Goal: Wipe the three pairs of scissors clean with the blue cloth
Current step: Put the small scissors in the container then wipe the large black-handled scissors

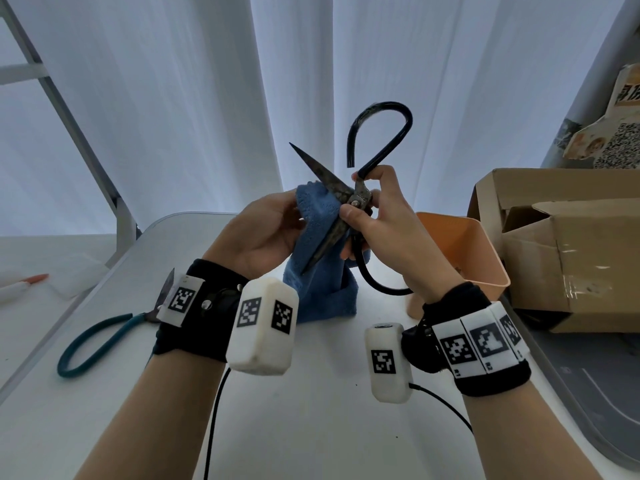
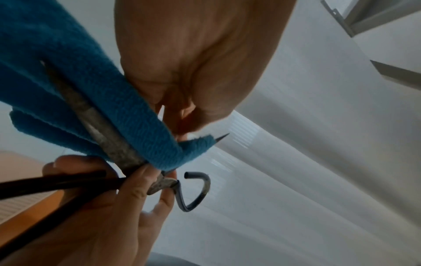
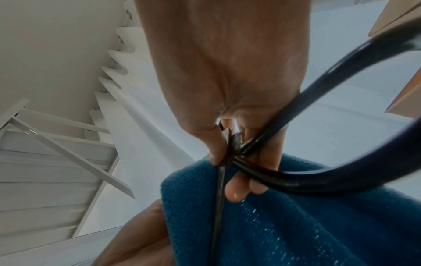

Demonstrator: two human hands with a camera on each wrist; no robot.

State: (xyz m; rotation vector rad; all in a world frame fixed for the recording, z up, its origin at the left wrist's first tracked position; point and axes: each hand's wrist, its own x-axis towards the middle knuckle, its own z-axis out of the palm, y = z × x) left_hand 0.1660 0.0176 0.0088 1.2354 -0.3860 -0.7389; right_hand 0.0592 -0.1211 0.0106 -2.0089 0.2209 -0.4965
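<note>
Nearest, teal-handled scissors (image 1: 104, 336) parked on desk (image 1: 311, 427). Higher up, our left hand (image 1: 263, 233) fingers bunch blue cloth (image 1: 318, 244) against blade; right hand (image 1: 384, 223) pinches black scissors (image 1: 349, 199) at pivot, blades spread wide so cloth reaches inner faces, we reckon.

Black wristbands (image 1: 194, 306), white marker-tagged camera pods (image 1: 263, 323), thin black cables (image 1: 213, 420)

The left hand's (image 1: 263, 230) fingers are hidden behind the blue cloth (image 1: 318, 271), which also covers part of one blade of the black-handled scissors (image 1: 349, 202). The teal-handled scissors' (image 1: 100, 337) blades lie mostly behind the left wristband (image 1: 194, 306). A third pair cannot be made out. The orange bin's (image 1: 478, 251) inside is blocked by the right hand (image 1: 388, 230). The cardboard box (image 1: 568, 251) is cut off at the right edge.
</note>
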